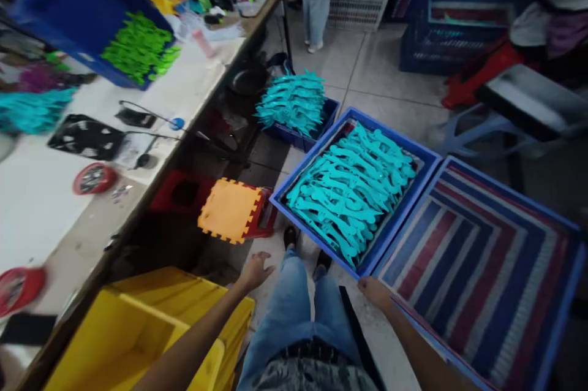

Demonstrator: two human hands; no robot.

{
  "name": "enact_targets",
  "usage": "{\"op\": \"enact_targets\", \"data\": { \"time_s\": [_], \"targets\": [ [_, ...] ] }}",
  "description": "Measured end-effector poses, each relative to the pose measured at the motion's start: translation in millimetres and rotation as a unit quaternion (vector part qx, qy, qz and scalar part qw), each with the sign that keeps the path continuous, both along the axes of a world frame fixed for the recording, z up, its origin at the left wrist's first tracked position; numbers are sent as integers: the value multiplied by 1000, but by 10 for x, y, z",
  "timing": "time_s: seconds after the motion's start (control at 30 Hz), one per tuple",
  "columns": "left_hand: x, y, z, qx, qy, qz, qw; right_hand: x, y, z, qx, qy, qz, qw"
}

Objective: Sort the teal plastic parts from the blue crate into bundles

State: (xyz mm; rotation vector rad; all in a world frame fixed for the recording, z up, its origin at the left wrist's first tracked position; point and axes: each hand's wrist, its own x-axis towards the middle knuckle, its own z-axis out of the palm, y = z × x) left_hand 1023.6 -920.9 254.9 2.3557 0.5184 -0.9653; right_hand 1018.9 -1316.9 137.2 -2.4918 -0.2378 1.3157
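Observation:
I stand looking down at my legs in jeans. My left hand (256, 269) hangs free above the floor with its fingers loosely spread, holding nothing, near an orange foam mat (228, 208) on a red stool. My right hand (374, 290) is by the corner of an empty blue crate (563, 311); its fingers are mostly hidden. Just ahead, a blue crate (425, 161) holds several turquoise plastic parts (351, 186).
A long workbench (41, 207) runs along the left with a blue tray of green parts (138, 48), red discs and clutter. A yellow bin (138, 330) stands at lower left. Another small crate of turquoise parts (294, 103) sits on the floor. A person stands at the far end.

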Motion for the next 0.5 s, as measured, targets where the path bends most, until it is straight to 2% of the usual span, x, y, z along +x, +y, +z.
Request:
{"op": "enact_targets", "data": {
  "time_s": [0.07, 0.13, 0.2, 0.3, 0.4, 0.5],
  "targets": [
    [293, 272, -296, 47, 12, -44, 998, 51, 142, -146, -9, 32, -3, 999],
    [688, 561, -627, 87, 17, -82, 993, 165, 268, -319, -29, 55, -11, 998],
    [1123, 844, -994, 113, 21, -116, 986, 348, 346, -513, -65, 58, -27, 996],
    [1654, 1222, -1554, 169, 13, -215, 962, 734, 352, -801, -124, 21, -55, 991],
    [1842, 1537, -1999, 200, 37, -324, 924, 1178, 295, -1044, -172, -37, -67, 982],
    [1700, 1801, -2250, 184, 64, -397, 897, 1567, 275, -1260, -192, -87, -59, 976]
  ]
}}
